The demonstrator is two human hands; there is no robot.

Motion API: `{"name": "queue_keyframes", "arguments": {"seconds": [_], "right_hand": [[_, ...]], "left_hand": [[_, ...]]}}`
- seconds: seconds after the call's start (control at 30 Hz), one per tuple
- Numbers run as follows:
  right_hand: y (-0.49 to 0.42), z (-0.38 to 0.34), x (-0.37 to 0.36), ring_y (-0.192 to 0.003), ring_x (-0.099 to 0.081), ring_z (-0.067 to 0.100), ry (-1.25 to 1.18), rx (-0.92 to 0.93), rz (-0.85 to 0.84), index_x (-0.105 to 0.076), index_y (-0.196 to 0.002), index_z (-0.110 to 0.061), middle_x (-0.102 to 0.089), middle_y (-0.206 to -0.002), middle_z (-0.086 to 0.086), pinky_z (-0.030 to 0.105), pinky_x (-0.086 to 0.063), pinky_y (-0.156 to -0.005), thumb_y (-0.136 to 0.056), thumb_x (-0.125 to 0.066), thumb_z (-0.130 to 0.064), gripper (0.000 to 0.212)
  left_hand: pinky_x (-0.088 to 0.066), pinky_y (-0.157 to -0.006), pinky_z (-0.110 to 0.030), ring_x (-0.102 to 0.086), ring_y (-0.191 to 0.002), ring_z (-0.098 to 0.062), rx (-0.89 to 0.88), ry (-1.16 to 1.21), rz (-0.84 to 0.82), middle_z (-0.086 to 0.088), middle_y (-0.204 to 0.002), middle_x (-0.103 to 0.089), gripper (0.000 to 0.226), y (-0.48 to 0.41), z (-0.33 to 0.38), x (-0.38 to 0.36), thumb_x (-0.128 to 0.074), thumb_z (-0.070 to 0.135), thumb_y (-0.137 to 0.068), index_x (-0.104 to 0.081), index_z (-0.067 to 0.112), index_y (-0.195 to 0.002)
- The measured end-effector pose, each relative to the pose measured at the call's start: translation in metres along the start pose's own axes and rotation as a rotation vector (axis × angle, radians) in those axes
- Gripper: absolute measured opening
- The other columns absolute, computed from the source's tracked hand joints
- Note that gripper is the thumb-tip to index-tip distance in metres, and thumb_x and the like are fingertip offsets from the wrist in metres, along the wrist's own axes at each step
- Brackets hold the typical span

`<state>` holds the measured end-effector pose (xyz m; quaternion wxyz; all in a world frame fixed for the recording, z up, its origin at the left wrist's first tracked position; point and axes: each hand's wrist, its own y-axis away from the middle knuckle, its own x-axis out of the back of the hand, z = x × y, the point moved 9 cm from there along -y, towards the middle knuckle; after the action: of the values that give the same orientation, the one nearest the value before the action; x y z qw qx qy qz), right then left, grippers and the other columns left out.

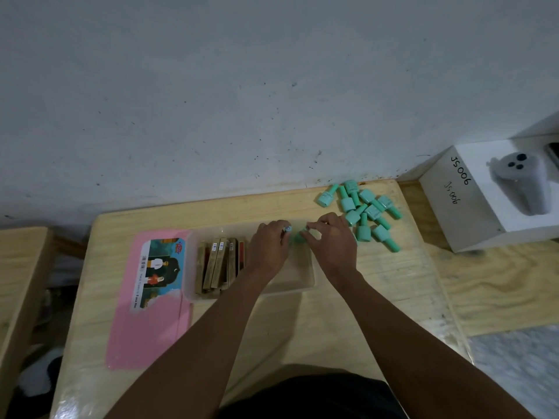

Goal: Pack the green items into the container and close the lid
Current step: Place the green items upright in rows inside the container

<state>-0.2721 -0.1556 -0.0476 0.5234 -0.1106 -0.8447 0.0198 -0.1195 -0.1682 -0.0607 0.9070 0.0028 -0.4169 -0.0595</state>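
A clear plastic container (193, 285) sits mid-table, with several slim brown boxes (220, 261) standing in its left half. Both hands hover over its right half. My left hand (267, 247) pinches a small green bottle whose end shows at its fingertips. My right hand (331, 240) holds another green bottle (299, 237) just above the container's far side. A pile of several green bottles (363, 211) lies on the table to the right of the container. The pink lid (151, 300) with a printed label lies flat to the left of the container.
A white box (472, 207) marked JS006 stands at the far right on a second wooden surface. The grey wall (242, 101) rises right behind the table's far edge. Another wooden surface (21, 267) lies at the left, across a gap.
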Motion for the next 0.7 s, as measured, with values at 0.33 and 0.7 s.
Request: {"name": "queue_keyframes", "arguments": {"seconds": [0.33,0.7], "right_hand": [[0.0,-0.002,0.011,-0.091,-0.058,0.02,-0.05,0.021,-0.028,-0.076,-0.099,-0.019,-0.063,-0.093,0.0,0.032,-0.047,-0.066,-0.08,-0.075,-0.032,0.023],[0.047,0.154,0.059,-0.099,-0.062,0.016,-0.021,-0.492,-0.123,-0.064,-0.118,-0.031,-0.064,-0.114,-0.004,0.032,-0.05,-0.077,-0.091,-0.059,-0.042,0.03]], "left_hand": [[-0.052,-0.065,-0.037,-0.061,-0.082,-0.023,-0.009,-0.09,0.073,-0.002,-0.091,-0.068,0.02,0.005,0.002,0.004,-0.053,0.027,-0.092,-0.054,0.028,-0.112],[-0.045,-0.059,-0.03,-0.056,-0.065,-0.015,-0.271,0.089,-0.048,0.005,-0.073,-0.059,0.019,0.009,0.09,-0.007,-0.057,0.03,-0.091,-0.063,0.021,-0.107]]}}
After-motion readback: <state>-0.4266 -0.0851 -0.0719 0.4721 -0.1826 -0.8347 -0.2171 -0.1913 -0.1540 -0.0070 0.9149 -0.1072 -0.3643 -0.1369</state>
